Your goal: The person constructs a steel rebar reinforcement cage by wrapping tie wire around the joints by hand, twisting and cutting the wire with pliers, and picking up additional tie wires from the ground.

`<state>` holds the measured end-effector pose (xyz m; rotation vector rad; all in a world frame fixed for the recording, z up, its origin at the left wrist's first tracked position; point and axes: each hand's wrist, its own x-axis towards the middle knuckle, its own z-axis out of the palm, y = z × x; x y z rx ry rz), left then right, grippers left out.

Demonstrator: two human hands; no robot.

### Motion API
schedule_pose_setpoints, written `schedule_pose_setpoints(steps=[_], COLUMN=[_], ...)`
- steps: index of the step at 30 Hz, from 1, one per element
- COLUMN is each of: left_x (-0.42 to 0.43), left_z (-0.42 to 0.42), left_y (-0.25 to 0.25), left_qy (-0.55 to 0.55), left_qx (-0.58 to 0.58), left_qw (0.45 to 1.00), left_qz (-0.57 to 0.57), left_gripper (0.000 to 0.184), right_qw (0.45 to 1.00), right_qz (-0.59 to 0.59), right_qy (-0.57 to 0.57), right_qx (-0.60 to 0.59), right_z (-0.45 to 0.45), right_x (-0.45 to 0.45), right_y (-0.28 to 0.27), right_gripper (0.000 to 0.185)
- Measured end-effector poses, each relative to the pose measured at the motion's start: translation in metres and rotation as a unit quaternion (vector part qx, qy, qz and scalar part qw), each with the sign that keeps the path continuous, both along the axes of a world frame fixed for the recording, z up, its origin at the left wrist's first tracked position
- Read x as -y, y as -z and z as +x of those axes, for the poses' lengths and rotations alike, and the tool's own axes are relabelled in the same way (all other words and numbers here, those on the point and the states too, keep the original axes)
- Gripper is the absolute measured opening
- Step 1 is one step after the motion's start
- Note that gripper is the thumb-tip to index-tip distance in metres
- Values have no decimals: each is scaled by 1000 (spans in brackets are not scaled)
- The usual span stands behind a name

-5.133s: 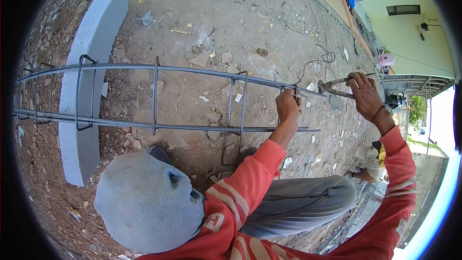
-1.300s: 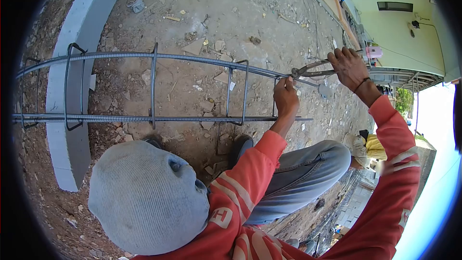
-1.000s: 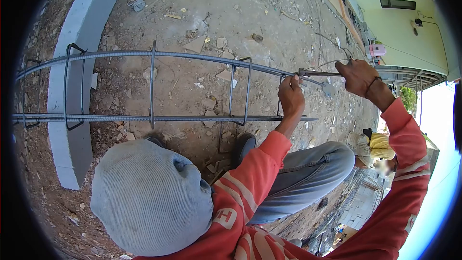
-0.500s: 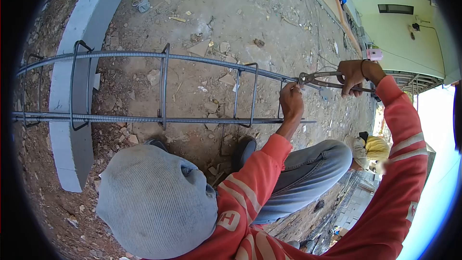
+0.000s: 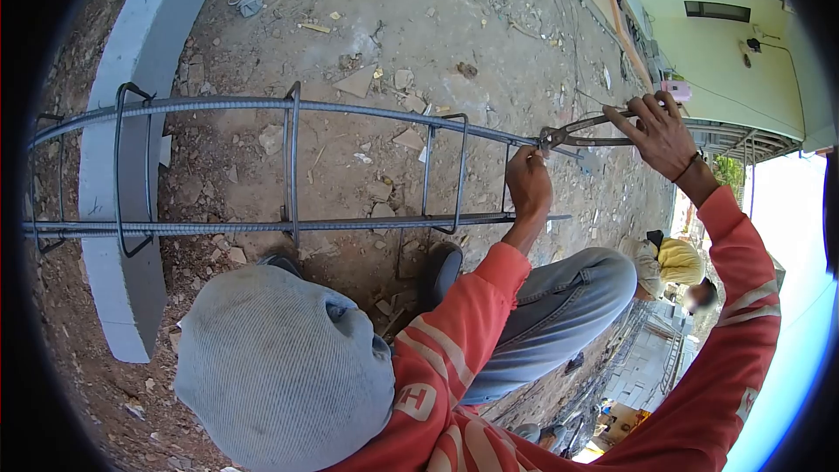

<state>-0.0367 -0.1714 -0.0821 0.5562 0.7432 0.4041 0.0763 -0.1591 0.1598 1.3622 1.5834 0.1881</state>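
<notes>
A rebar cage (image 5: 384, 112) of long bars and several bent stirrups runs across the head view. My left hand (image 5: 529, 183) has its fingers closed at the right end of the upper bar, beside a stirrup. In my right hand (image 5: 660, 135) are metal pincers (image 5: 594, 131), their handles spread apart. The pincer jaws are at the bar end, close above my left fingertips. Any tie wire in the jaws is too small to make out.
A pale concrete block (image 5: 131, 166) lies under the cage's left part. Rubble and tile pieces (image 5: 357, 81) litter the ground. Jeans legs (image 5: 559, 315) and a rounded pale cloth shape (image 5: 288, 367) are close below. Another person (image 5: 677, 260) crouches at the right, near a wall.
My right hand has turned round with the pincers, fingers now uppermost, and the handles have spread apart. The pincers have tilted from an edge-on view. My left hand stays at the bar end.
</notes>
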Motion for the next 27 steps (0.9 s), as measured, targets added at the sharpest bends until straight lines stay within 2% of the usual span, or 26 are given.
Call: schedule_pose_setpoints(steps=[1, 5, 7, 14, 23, 25, 27], left_x=[-1, -5, -4, -2, 4, 4, 2], left_z=[-1, -4, -3, -5, -3, -5, -5], left_y=[0, -5, -5, -3, -7, -7, -4], left_qy=[-8, 24, 22, 12, -6, 6, 8], left_qx=[-11, -26, -21, -29, -13, -17, -18], left_qw=[1000, 999, 999, 999, 1000, 1000, 1000], left_qz=[15, 7, 20, 15, 3, -1, 5], left_gripper=[23, 22, 22, 23, 22, 22, 22], right_qw=[999, 999, 999, 999, 999, 991, 987], right_qz=[-12, -25, 22, 6, -31, -60, -63], right_qy=[-20, -20, -32, 6, 12, 113, 142], right_qx=[-41, -40, 21, 44, -8, -36, -36], right_z=[4, 7, 5, 3, 33, 33, 32], right_x=[-1, -4, -8, -19, -19, -18, -18], right_y=[-1, 4, 15, 27, 25, 26, 26], right_gripper=[37, 29, 21, 21, 25, 24, 23])
